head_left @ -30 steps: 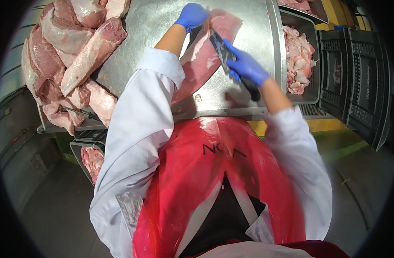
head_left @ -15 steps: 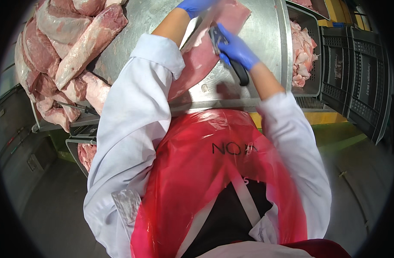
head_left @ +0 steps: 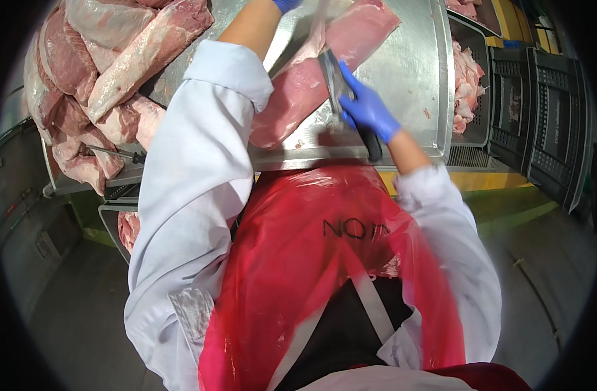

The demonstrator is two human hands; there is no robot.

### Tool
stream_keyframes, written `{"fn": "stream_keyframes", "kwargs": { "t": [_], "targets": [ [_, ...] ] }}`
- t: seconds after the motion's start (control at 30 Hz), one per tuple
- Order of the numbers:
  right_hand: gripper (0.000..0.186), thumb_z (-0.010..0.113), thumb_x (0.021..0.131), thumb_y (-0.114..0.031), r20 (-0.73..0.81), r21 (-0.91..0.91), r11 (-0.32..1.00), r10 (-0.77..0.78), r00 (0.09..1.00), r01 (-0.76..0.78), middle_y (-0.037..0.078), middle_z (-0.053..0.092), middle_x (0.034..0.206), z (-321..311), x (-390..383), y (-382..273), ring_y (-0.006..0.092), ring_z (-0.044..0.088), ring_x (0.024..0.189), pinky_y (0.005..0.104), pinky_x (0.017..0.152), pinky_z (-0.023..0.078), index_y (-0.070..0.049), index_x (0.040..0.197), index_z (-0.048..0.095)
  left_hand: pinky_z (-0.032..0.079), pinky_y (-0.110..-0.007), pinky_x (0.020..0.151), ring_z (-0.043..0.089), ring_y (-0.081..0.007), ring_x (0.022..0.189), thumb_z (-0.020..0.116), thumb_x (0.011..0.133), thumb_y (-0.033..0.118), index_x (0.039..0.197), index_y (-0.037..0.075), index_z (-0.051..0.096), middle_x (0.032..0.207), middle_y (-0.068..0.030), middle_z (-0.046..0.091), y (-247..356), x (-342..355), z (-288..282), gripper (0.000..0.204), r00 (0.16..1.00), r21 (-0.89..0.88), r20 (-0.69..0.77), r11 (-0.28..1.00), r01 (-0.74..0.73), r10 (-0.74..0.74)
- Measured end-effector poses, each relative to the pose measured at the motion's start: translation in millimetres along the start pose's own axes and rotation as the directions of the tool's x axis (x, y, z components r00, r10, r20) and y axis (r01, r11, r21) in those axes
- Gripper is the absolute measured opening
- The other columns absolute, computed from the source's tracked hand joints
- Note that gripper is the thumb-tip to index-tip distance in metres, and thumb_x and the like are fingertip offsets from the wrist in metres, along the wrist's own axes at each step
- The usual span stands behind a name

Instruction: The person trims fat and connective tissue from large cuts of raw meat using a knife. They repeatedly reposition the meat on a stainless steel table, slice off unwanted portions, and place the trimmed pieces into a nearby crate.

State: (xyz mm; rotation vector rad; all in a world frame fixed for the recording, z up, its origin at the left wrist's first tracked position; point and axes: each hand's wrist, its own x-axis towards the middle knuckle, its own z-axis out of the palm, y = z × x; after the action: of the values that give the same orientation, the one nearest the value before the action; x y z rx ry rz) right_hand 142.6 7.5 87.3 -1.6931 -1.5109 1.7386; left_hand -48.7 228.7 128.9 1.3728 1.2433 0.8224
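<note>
My right hand [head_left: 369,111], in a blue glove, grips a black-handled bladed tool [head_left: 332,79] angled over a long pink piece of meat [head_left: 282,107] on the steel work surface [head_left: 412,78]. The tool's upper end meets the meat. A pale, thin strip [head_left: 311,42] runs from the meat toward the top edge, partly blurred. My left hand [head_left: 285,4], also gloved in blue, is mostly cut off by the top edge, so its fingers are hidden. My left forearm lies left of the piece.
Raw meat pieces [head_left: 116,72] are heaped at the left, with a thin dark-handled tool [head_left: 135,157] among them. Grey bins of pale trimmings [head_left: 466,85] stand at the right beside black crates [head_left: 553,124]. Another bin of meat [head_left: 128,228] is low at the left.
My left hand has moved up, mostly out of view. My right hand and the tool shifted up, then back down and slightly right. More of the meat's upper part now shows.
</note>
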Motion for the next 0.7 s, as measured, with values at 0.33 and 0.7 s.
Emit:
{"fn": "stream_keyframes", "kwargs": {
  "t": [0.33, 0.7],
  "targets": [
    [0.077, 0.053, 0.093, -0.009, 0.064, -0.347, 0.930, -0.105, 0.992, 0.121, 0.015, 0.065, 0.073, 26, -25, -16, 0.0211, 0.062, 0.055, 0.0343, 0.058, 0.055, -0.025, 0.161, 0.021, 0.038, -0.028, 0.056, 0.048, -0.0103, 0.062, 0.068, 0.091, 0.028, 0.077, 0.011, 0.062, 0.068, -0.0004, 0.054, -39, -7, -95, 0.023, 0.978, -0.070, -0.140, 0.984, -0.167, 0.156],
    [0.074, 0.056, 0.091, -0.011, -0.181, -0.062, 0.998, -0.040, 0.983, 0.029, 0.014, 0.068, 0.083, -10, 21, -29, 0.0147, 0.063, 0.061, 0.0313, 0.062, 0.054, -0.024, 0.159, 0.030, 0.052, -0.041, 0.076, 0.065, -0.0305, 0.079, 0.065, 0.089, 0.034, 0.094, 0.001, 0.066, 0.082, -0.0174, 0.066, -145, -99, -174, 0.033, 0.968, 0.730, -0.244, 0.667, 0.150, 0.050]
  ]
}}
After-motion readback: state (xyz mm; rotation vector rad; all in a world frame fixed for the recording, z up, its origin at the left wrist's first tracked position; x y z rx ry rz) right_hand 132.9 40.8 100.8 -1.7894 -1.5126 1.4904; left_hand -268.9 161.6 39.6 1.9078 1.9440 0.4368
